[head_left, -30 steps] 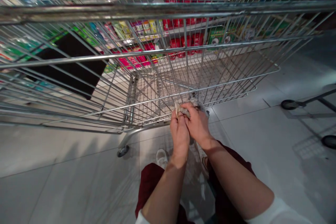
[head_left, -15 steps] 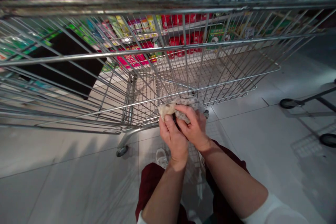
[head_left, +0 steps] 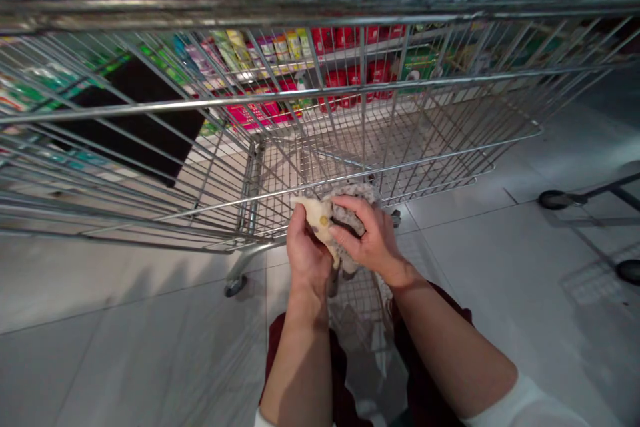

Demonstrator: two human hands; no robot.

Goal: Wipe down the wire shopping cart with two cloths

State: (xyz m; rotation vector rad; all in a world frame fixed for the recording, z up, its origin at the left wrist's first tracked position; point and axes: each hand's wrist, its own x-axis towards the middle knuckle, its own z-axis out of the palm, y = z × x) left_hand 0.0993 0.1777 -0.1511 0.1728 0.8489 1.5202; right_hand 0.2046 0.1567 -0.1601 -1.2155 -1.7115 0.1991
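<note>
Close to the side of a metal shopping cart (head_left: 310, 188), both my hands hold soft, crumpled cloth. My left hand (head_left: 306, 250) grips the edge of a cream cloth (head_left: 316, 215) that has a round yellowish spot on it. My right hand (head_left: 369, 235) is closed on a fuzzy grey speckled cloth (head_left: 350, 219), its fingertips also meeting the cream one. Whether the two cloths are one piece I cannot tell. A dark fold shows between the right thumb and fingers, and loose ends hang below the hands.
Behind the cart's wire basket, store shelves carry bottles and red packages (head_left: 379, 73). A black panel (head_left: 135, 123) hangs at the cart's left part. Below are a cart wheel (head_left: 235, 285) and pale floor tiles (head_left: 150, 347). Another wheeled frame (head_left: 555, 199) stands at right.
My left hand has moved slightly left and turned, spreading the cream cloth so its yellowish spot shows. My right hand stays on the grey cloth. Loose ends now hang lower.
</note>
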